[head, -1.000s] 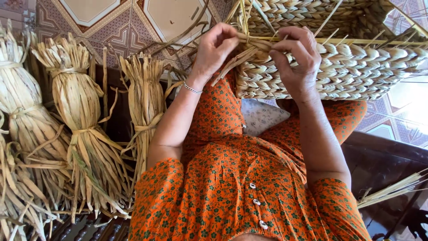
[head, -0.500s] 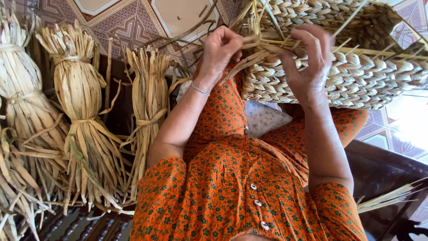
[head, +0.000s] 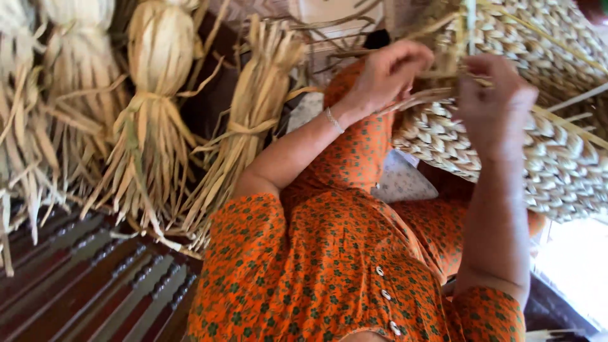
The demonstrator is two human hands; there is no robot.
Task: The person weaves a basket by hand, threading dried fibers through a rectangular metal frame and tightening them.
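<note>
A pale woven straw basket [head: 557, 158] rests on my lap, over my orange flowered dress [head: 342, 266]. My left hand [head: 386, 79], a thin bracelet on its wrist, pinches loose straw strands [head: 437, 82] at the basket's rim. My right hand [head: 497, 104] lies against the basket's woven wall just below the rim, fingers closed around a strand that sticks upward. Both hands sit close together at the same part of the rim.
Several tied bundles of dried straw lean at the left: one [head: 152, 95], another [head: 253, 120], more at the far left [head: 38, 107]. A striped dark mat [head: 88, 285] lies below them. A light patterned cushion [head: 402, 180] shows under the basket.
The view has swung right and tilted, so the bundles loom larger at the left. My hands stay at the basket's rim; the right hand has closed on a strand.
</note>
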